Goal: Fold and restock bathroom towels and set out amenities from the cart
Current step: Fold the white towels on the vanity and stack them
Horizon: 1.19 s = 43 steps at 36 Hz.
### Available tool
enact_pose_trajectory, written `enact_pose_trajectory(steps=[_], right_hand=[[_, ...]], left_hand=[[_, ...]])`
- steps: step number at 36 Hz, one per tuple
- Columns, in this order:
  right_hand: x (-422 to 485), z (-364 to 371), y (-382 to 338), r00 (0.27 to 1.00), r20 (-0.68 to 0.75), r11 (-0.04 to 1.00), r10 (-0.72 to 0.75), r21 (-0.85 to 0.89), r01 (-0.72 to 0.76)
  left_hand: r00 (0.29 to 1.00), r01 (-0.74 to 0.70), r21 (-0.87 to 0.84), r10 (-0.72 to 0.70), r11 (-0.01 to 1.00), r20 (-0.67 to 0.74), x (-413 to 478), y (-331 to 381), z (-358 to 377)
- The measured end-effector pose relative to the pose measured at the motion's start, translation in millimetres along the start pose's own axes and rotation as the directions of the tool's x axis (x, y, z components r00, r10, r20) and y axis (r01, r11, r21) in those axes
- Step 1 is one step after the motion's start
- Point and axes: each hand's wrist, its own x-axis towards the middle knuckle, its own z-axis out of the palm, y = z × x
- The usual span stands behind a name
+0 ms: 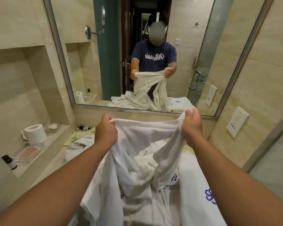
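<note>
Hands: two, both raised above the counter (55, 160), well apart.
Left hand (106, 128): fingers curled tight round one end of the towel's top edge.
Right hand (192, 126): fingers and thumb clenched on the other end, bunching the cloth.
Held towel (142, 132): one, white, stretched between the fists; its lower part hangs onto the heap.
Towel heap (134, 181): white and crumpled on the counter; the number of towels in it cannot be told.
Folded towel (194, 190): one, flat, to the right of the heap, with a blue emblem.
Wall niche, left: one toilet roll (36, 132), two glass dishes (29, 151), one dark bottle (9, 162).
Second bottle (84, 128): lying on the counter below the mirror (104, 46).
Wall socket (237, 121): one, right.
</note>
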Motion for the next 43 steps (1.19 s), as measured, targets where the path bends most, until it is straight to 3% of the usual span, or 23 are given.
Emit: enact_pose_trajectory(steps=[2,4,6,8,10,14,17,20,23,25,27,29,31,32,34,37,40,43], right_hand=[[1.7,-9.5,1.4,0.996,0.061,0.987,-0.071,-0.14,0.078],[4.8,-18.9,5.1,0.981,0.147,0.951,-0.124,-0.264,0.159],[4.5,-26.7,4.5,0.955,0.268,0.865,-0.126,-0.441,0.238],[-1.3,-31.0,1.2,0.9,0.424,0.744,-0.1,-0.569,0.35],[-11.4,-32.5,-5.2,0.826,0.561,0.646,-0.055,-0.611,0.458],[-24.5,-24.8,-6.9,0.682,0.731,0.415,-0.002,-0.62,0.666],[-28.1,-16.0,2.8,0.6,0.8,0.291,0.015,-0.578,0.762],[-27.2,-12.4,18.0,0.565,0.824,0.176,0.042,-0.562,0.808],[-23.7,-11.5,33.9,0.538,0.84,0.013,0.066,-0.54,0.842],[-20.6,-10.1,40.1,0.541,0.839,-0.035,0.059,-0.54,0.841],[-14.0,-12.0,45.4,0.592,0.805,0.005,-0.027,-0.593,0.806],[-4.8,-19.1,46.7,0.657,0.729,0.086,-0.194,-0.654,0.751],[8.1,-30.2,43.8,0.778,0.563,0.248,-0.278,-0.741,0.624],[14.5,-35.0,41.0,0.86,0.456,0.346,-0.229,-0.788,0.51],[26.8,-42.2,37.3,0.964,0.229,0.564,-0.135,-0.782,0.264],[38.9,-43.2,30.8,0.999,-0.034,0.843,-0.022,-0.538,0.0],[45.6,-35.1,18.2,0.99,-0.113,0.94,0.082,-0.321,-0.115],[50.2,-26.7,6.0,0.973,-0.15,0.96,0.176,-0.194,-0.203]], left_hand=[[0.989,-0.144,0.07,0.141,0.987,0.049,11.4,4.3,-13.9],[0.947,-0.308,0.245,0.271,0.919,0.174,22.9,2.3,-28.7],[0.879,-0.469,0.461,0.352,0.753,0.321,33.3,-1.2,-37.3],[0.843,-0.539,0.598,0.377,0.593,0.385,40.9,-4.6,-39.5],[0.868,-0.491,0.671,0.377,0.556,0.323,47.9,-7.0,-39.5],[0.96,-0.232,0.814,0.261,0.532,0.104,53.1,3.4,-40.6],[0.996,-0.053,0.684,0.09,0.728,-0.018,60.7,3.2,-36.8],[0.997,0.073,0.29,-0.059,0.954,-0.057,68.5,-1.4,-29.4],[0.984,0.154,0.009,-0.152,0.988,-0.088,71.6,3.6,-21.6],[0.992,0.08,0.047,-0.075,0.996,-0.105,70.2,8.6,-20.7],[0.973,-0.201,0.281,0.225,0.938,-0.058,71.5,8.0,-24.2],[0.853,-0.488,0.45,0.518,0.748,0.064,75.6,2.4,-29.1],[0.741,-0.638,0.526,0.635,0.562,0.22,81.5,-0.4,-35.8],[0.724,-0.656,0.553,0.634,0.513,0.271,83.9,-1.1,-38.7],[0.766,-0.601,0.62,0.585,0.504,0.267,89.1,-3.0,-41.5],[0.841,-0.458,0.666,0.529,0.588,0.112,93.2,-1.3,-42.7],[0.902,-0.323,0.648,0.432,0.69,-0.01,98.3,7.6,-34.6],[0.955,-0.173,0.524,0.272,0.834,-0.116,110.8,14.9,-26.7]])
